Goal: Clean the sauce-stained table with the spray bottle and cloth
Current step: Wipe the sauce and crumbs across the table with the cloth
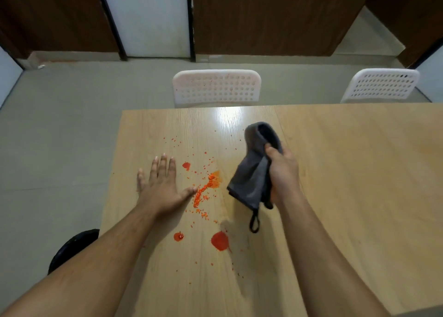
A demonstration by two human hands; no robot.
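Head cam, what I saw: right hand [284,173] gripped grey cloth [254,170], fingers curled round bunched middle, cloth hung above table [347,173], loop dangling at bottom. Left hand [160,185] lay flat on wood, fingers straight and spread, thumb tip just beside orange-red sauce stains [206,189]. Bigger red blobs [220,240] sat nearer me. Spray bottle nowhere on my feed. Two white chairs [217,87] at far edge.

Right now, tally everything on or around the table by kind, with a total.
Light wooden table: 1
White perforated plastic chairs: 2
Dark grey cloth with a hanging loop, gripped by the right hand: 1
Large red sauce blobs: 3
Black round object beside the table: 1
Spray bottles: 0 in view
Total: 8
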